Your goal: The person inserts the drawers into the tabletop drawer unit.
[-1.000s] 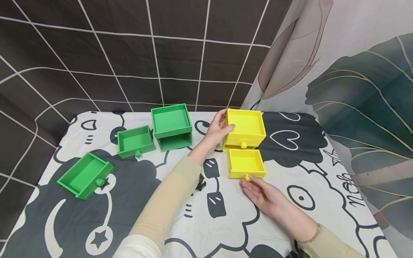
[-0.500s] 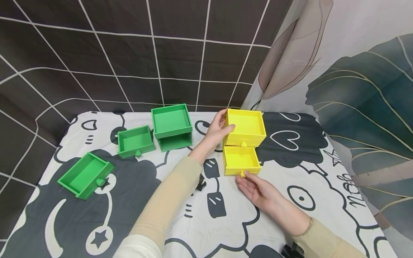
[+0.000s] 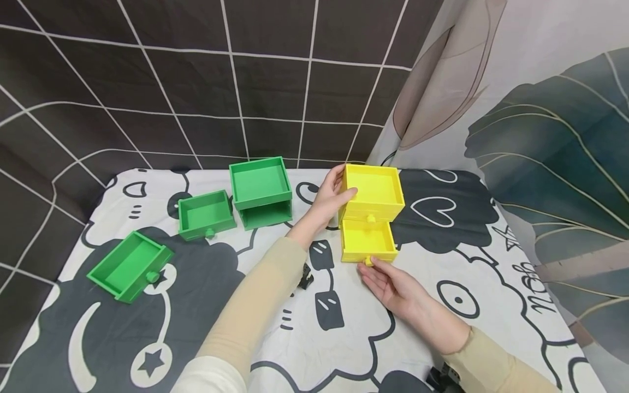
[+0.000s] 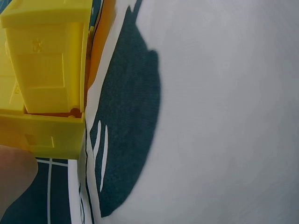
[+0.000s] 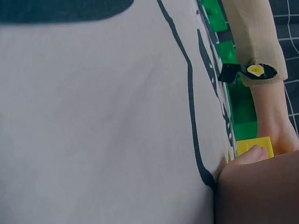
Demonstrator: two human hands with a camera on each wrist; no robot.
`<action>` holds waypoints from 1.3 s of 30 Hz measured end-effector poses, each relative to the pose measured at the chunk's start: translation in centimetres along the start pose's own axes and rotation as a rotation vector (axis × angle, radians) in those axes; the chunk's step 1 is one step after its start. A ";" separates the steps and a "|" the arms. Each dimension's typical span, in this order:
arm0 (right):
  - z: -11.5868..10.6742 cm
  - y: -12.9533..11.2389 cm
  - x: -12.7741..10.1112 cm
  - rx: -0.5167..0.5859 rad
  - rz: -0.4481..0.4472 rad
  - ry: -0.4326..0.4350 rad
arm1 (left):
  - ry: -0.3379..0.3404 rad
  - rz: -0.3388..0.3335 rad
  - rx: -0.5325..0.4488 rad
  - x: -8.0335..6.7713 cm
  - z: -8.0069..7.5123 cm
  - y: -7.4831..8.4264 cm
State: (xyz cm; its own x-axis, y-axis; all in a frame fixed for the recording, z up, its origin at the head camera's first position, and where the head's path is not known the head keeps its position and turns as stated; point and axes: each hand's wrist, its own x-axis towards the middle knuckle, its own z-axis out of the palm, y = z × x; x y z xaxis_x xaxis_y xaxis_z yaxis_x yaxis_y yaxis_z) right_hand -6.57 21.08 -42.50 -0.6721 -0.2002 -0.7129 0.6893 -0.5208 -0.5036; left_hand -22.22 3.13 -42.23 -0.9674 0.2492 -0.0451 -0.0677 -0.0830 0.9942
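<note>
A yellow two-slot cabinet (image 3: 374,188) stands at the back of the table, with its top slot holding a drawer. My left hand (image 3: 335,195) grips its left side, thumb on the top edge. A second yellow drawer (image 3: 368,240) sits partly inside the lower slot. My right hand (image 3: 382,275) lies palm up just in front, its straight fingertips touching the drawer's knob (image 3: 368,261). The left wrist view shows the yellow cabinet (image 4: 46,70) from the side. In the right wrist view only a corner of the yellow drawer (image 5: 254,145) shows.
A green cabinet (image 3: 261,191) stands left of the yellow one, its lower slot empty. Two loose green drawers (image 3: 206,214) (image 3: 129,266) lie further left on the patterned cloth (image 3: 344,327). Dark tiled and leaf-print curtains close off the back and right.
The lower yellow drawer has slid back into the cabinet's lower slot, with my right hand following behind its knob. My left hand has stayed on the cabinet.
</note>
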 end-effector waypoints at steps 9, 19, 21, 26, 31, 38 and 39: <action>0.3 -0.4 0.3 -0.029 -0.013 0.004 | -0.002 0.001 -0.001 0.1 0.0 0.2; 0.8 -0.6 0.6 -0.072 -0.017 0.005 | -0.006 0.003 -0.010 -0.1 -0.1 0.3; 1.0 -0.6 0.7 -0.088 -0.022 0.009 | -0.006 0.003 -0.010 -0.1 -0.1 0.3; 1.2 -0.6 0.9 -0.122 -0.044 0.019 | -0.004 0.002 -0.006 -0.1 -0.1 0.1; 1.3 -0.6 1.0 -0.131 -0.064 0.033 | -0.006 -0.004 0.001 -0.1 0.0 0.1; 1.3 -0.6 1.0 -0.132 -0.068 0.040 | -0.011 -0.002 -0.004 -0.1 -0.1 0.1; 1.3 -0.6 1.0 -0.131 -0.068 0.042 | -0.011 -0.002 -0.006 -0.1 -0.1 0.1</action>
State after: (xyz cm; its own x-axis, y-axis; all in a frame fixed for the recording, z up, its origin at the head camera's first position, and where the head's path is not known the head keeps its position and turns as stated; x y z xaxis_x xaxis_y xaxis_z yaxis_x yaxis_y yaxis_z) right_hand -8.02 20.09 -42.26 -0.7081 -0.1316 -0.6937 0.6740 -0.4189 -0.6085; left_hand -22.17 3.00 -42.15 -0.9645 0.2600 -0.0460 -0.0712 -0.0883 0.9935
